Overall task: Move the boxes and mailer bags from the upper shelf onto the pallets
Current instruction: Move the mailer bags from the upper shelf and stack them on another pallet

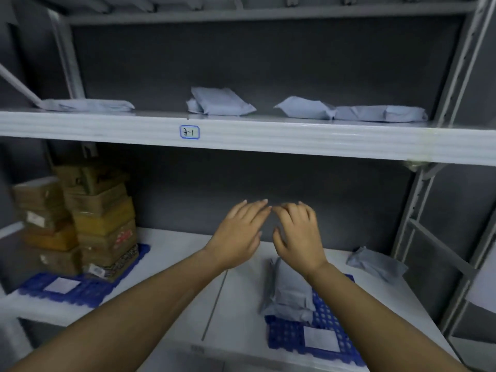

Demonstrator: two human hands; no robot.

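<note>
Several grey mailer bags lie on the upper shelf [268,135]: a flat one at the left [91,105], a plump one in the middle [221,101], and two touching at the right [306,108] [381,113]. Below, a blue pallet at the left [80,289] carries two stacks of brown boxes [102,216]. A second blue pallet at the right [295,336] holds grey mailer bags [288,288]. My left hand [239,234] and my right hand [298,234] hover side by side above the lower shelf, fingers spread, holding nothing.
One loose grey mailer bag [375,263] lies on the lower shelf beyond the right pallet. Grey metal uprights [429,200] frame the rack at the right. A label reading 3-1 [189,132] sits on the upper shelf's front edge.
</note>
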